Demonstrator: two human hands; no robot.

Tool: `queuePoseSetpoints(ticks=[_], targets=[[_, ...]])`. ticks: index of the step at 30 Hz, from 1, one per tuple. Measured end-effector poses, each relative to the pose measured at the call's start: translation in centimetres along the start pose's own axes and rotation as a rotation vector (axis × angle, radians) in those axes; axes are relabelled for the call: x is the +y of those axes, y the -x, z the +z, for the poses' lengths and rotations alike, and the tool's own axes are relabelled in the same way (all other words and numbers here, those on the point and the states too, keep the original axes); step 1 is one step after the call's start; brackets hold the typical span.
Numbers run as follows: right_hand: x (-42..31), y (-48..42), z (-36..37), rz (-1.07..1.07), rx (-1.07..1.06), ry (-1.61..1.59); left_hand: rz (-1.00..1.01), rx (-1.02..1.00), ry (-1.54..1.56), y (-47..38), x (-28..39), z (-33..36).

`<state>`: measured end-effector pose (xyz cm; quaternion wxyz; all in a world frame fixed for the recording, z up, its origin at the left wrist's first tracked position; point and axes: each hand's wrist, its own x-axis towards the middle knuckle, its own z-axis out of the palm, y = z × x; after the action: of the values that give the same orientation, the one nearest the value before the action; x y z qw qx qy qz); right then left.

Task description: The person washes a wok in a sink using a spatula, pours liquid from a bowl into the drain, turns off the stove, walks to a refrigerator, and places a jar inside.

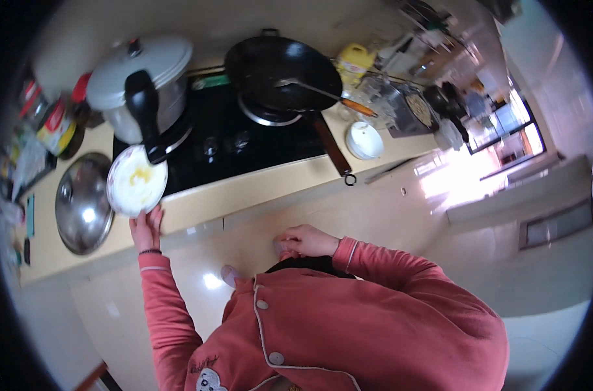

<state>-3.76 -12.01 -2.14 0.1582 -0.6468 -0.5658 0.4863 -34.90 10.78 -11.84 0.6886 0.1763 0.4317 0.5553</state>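
Note:
My left hand (147, 229) is at the near rim of a white plate (125, 195) that bears a yellowish residue; whether the fingers grip the rim or only touch it is unclear. The plate lies at the left corner of the black cooktop (203, 168), beside a domed metal lid (84, 215). In front of my body, my right hand (306, 240) hangs away from the counter with its fingers curled, and I see nothing in it. On the right burner sits a black wok (257, 73), holding a metal spatula (321, 91) with an orange-brown handle.
A pressure cooker (140, 88) stands on the left burner, its black handle over the plate. Jars (57, 129) crowd the far left. Right of the cooktop are a white bowl (366, 141), a yellow jug (356, 61) and a dark tray (399, 115). The wok's handle (331, 146) overhangs the counter.

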Motion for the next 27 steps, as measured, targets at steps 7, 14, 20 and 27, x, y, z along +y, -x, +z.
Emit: queuePoseSetpoints(ticks=[7,14,20,27], targets=[[12.6,5.5,-3.5,0.551,0.405,-0.637,0.076,0.075,0.024,0.5,-1.5,-0.1],[22.6,6.2,-15.2,0.422,1.026,-0.993,-0.017,0.001,-0.205,11.6,-3.9,-2.4],[25.2,1.8,-23.4,0.33,0.955,-1.164,-0.16,-0.038,-0.281,20.7,-11.1,4.0],[27.4,1.3,-25.4,0.338,0.92,-1.028,-0.282,-0.186,-0.292,24.6,-21.5,15.3]])
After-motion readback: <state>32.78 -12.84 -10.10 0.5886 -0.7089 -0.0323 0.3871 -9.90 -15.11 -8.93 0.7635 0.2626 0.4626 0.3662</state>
